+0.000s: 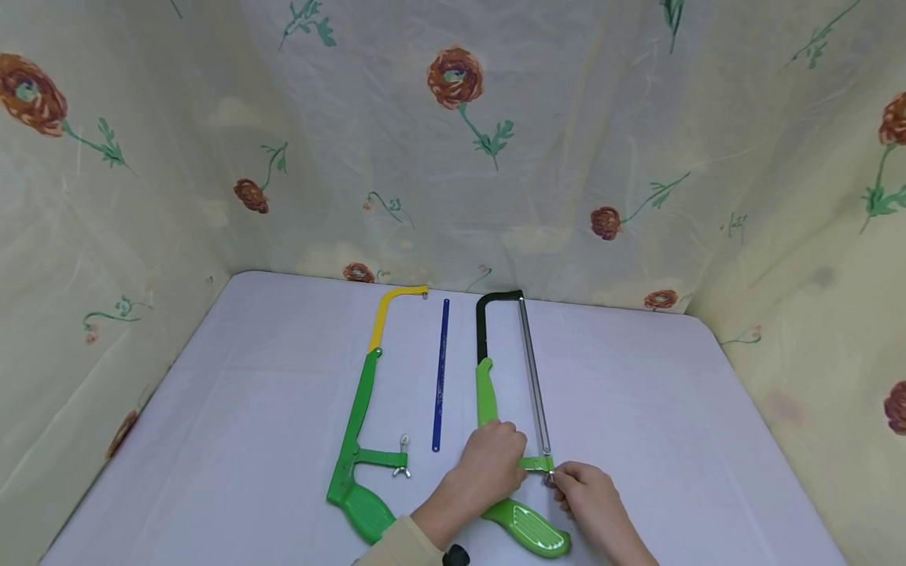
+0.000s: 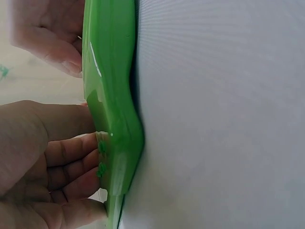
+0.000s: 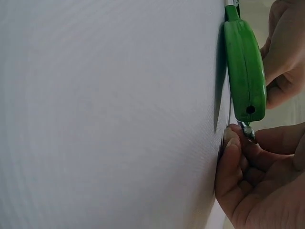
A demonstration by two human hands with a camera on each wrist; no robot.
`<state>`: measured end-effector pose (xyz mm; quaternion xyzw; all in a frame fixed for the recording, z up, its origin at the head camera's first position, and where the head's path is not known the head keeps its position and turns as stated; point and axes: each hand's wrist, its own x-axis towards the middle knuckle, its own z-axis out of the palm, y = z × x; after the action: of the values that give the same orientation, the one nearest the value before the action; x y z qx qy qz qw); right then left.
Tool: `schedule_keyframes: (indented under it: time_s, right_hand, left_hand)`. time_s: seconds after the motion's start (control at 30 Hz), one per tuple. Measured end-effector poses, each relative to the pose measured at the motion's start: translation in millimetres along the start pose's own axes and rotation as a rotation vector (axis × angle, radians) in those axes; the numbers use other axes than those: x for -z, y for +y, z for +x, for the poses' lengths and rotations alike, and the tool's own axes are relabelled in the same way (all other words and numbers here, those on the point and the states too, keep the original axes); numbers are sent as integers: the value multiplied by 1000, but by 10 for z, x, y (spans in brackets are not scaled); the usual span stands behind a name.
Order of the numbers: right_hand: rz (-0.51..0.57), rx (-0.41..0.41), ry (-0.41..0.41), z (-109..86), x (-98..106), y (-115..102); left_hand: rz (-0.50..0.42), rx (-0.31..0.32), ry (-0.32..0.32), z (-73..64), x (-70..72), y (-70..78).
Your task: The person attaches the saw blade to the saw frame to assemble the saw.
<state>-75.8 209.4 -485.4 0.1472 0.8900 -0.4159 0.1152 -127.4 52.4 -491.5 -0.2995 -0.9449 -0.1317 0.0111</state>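
While fingers [image 2: 71, 121] grip one hacksaw [image 1: 485, 393], another [image 1: 361, 401] lies nearby.

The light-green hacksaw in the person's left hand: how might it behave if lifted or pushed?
The light-green hacksaw would probably stay stiff: its black arm looks metallic. The handle looks glossy, so it may feel slippery. Its long, angular shape should slide rather than roll.

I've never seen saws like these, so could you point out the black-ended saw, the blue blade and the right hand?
Black-ended saw [image 1: 487, 395]: head view, light-green part of its frame.
Blue blade [image 1: 441, 376]: head view, middle of its length.
Right hand [image 1: 591, 498]: head view, back of the hand.
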Motion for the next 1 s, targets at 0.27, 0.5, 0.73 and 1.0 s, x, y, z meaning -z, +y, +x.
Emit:
schedule_keyframes:
  time_s: [0.27,0.5,0.73,1.0]
  right_hand:
    - [27,-14,-13,-8,-5,-1]
    - [15,-6,-11,-5,-5,2]
    - [-12,18,8,0,-3,9]
    - [12,46,59,3,-16,16]
  left_hand:
    - [-8,1,-4,-1,-3,2]
    - [-14,8,-12,-11,13,10]
    - [-10,4,-3,-4,13,11]
    - [-15,18,-15,5,12,13]
